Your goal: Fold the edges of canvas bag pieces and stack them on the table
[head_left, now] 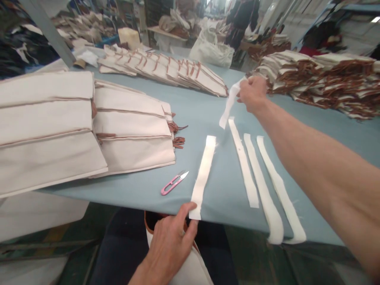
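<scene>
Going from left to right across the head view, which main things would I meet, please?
Leftmost cream fabric stack → pink thread snips → white strip touched by the left hand → white strip held by the right hand → brown-trimmed fabric pile.

White sack (pixel 212 51) at back — yellowish block (pixel 129 38), grey post (pixel 49 31) farther left.

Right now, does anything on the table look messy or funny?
A little. The rightmost white strip looks wavy and frayed along its side, not neat and straight. The strip by the left hand looks frayed near its far end too. Nothing looks spilled.
</scene>
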The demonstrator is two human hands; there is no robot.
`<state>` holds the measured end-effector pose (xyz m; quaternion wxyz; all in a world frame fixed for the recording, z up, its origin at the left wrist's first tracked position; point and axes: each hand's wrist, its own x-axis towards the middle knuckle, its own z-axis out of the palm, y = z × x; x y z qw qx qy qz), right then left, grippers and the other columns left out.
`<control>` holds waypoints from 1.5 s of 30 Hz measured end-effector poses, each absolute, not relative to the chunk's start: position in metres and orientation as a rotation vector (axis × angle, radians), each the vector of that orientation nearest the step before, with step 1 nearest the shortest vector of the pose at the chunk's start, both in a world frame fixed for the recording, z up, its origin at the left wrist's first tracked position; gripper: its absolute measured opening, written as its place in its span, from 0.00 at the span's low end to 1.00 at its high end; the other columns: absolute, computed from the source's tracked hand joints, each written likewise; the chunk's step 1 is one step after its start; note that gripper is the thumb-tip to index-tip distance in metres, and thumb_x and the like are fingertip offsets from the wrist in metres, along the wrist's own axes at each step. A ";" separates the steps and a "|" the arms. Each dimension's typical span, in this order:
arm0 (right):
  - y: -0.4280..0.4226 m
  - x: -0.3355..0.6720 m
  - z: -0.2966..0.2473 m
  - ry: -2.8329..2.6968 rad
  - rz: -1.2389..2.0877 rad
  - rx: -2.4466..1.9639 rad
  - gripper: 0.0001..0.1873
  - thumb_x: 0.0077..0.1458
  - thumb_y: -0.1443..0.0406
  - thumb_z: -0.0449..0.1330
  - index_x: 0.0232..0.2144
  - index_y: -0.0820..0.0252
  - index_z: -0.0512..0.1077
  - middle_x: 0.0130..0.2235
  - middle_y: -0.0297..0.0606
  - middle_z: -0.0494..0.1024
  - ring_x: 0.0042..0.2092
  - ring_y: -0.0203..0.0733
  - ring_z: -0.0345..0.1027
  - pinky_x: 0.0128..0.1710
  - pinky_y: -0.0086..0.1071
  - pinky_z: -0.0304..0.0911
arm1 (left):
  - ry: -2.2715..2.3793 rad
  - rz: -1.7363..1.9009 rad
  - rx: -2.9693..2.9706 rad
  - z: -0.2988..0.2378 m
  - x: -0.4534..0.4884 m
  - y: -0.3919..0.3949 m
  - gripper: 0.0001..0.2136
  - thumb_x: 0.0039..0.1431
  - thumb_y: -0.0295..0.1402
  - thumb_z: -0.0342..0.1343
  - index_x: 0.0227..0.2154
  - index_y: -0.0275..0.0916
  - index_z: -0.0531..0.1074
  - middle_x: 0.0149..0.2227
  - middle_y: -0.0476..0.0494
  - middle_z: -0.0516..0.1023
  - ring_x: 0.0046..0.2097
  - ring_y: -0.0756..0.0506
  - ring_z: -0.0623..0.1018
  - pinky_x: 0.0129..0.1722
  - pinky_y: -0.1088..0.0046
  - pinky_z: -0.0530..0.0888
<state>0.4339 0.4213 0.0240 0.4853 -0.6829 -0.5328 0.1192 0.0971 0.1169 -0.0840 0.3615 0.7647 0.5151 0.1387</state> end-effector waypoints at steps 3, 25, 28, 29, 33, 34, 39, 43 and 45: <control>0.425 0.434 0.050 -1.030 0.262 -1.766 0.18 0.72 0.61 0.51 0.37 0.70 0.74 0.39 0.39 0.78 0.39 0.40 0.76 0.38 0.34 0.71 | 1.337 0.360 1.970 -0.084 0.097 0.117 0.15 0.69 0.35 0.49 0.54 0.48 0.72 0.25 0.52 0.83 0.30 0.41 0.85 0.31 0.72 0.72; 0.094 0.249 0.095 -0.720 1.480 -1.101 0.14 0.65 0.62 0.56 0.30 0.58 0.78 0.35 0.41 0.86 0.40 0.44 0.83 0.27 0.26 0.75 | 0.815 0.673 1.338 -0.042 0.090 0.029 0.20 0.63 0.42 0.59 0.52 0.36 0.76 0.19 0.58 0.58 0.22 0.53 0.57 0.24 0.75 0.54; 0.049 0.230 0.079 -0.609 1.533 -1.009 0.08 0.55 0.59 0.69 0.32 0.58 0.80 0.35 0.39 0.86 0.40 0.44 0.83 0.28 0.24 0.76 | 0.630 0.809 0.956 -0.039 0.094 0.021 0.42 0.50 0.50 0.70 0.63 0.32 0.66 0.19 0.61 0.57 0.21 0.55 0.53 0.22 0.78 0.52; 0.035 0.226 0.072 -0.566 1.545 -1.001 0.10 0.51 0.59 0.72 0.33 0.58 0.80 0.34 0.38 0.86 0.39 0.44 0.83 0.28 0.25 0.76 | 0.586 0.873 0.859 -0.038 0.093 0.020 0.45 0.46 0.52 0.72 0.63 0.31 0.66 0.19 0.61 0.59 0.21 0.55 0.55 0.22 0.78 0.53; -0.019 0.223 0.037 -0.388 1.521 -1.059 0.16 0.44 0.59 0.77 0.34 0.58 0.79 0.36 0.38 0.86 0.34 0.44 0.82 0.26 0.28 0.75 | 0.554 0.995 0.601 -0.033 0.088 0.021 0.44 0.44 0.57 0.71 0.60 0.35 0.70 0.27 0.50 0.73 0.26 0.51 0.69 0.28 0.76 0.67; -0.031 0.224 0.026 -0.358 1.512 -1.097 0.17 0.45 0.58 0.78 0.34 0.58 0.78 0.35 0.39 0.86 0.33 0.44 0.81 0.26 0.29 0.75 | 0.587 1.009 0.576 -0.033 0.087 0.021 0.41 0.47 0.57 0.70 0.59 0.35 0.72 0.28 0.48 0.75 0.28 0.50 0.72 0.30 0.75 0.69; -0.077 0.227 -0.031 -0.284 1.404 -1.277 0.23 0.44 0.51 0.77 0.33 0.59 0.75 0.32 0.41 0.85 0.32 0.46 0.80 0.25 0.30 0.72 | 0.718 1.051 0.657 -0.037 0.076 0.009 0.28 0.53 0.56 0.66 0.42 0.32 0.82 0.27 0.46 0.76 0.27 0.51 0.72 0.30 0.76 0.69; -0.090 0.227 -0.063 -0.530 1.278 -1.509 0.26 0.52 0.43 0.68 0.34 0.60 0.77 0.35 0.42 0.84 0.33 0.45 0.77 0.28 0.32 0.71 | 0.811 1.032 1.059 -0.032 0.054 0.000 0.25 0.64 0.53 0.57 0.40 0.32 0.83 0.31 0.41 0.80 0.33 0.47 0.75 0.35 0.74 0.71; -0.087 0.233 -0.068 -0.800 1.261 -1.689 0.29 0.56 0.40 0.62 0.34 0.60 0.78 0.35 0.44 0.84 0.34 0.47 0.77 0.32 0.36 0.71 | 0.866 1.019 1.277 -0.025 0.042 -0.004 0.25 0.70 0.50 0.50 0.42 0.33 0.83 0.31 0.41 0.81 0.33 0.46 0.76 0.36 0.73 0.71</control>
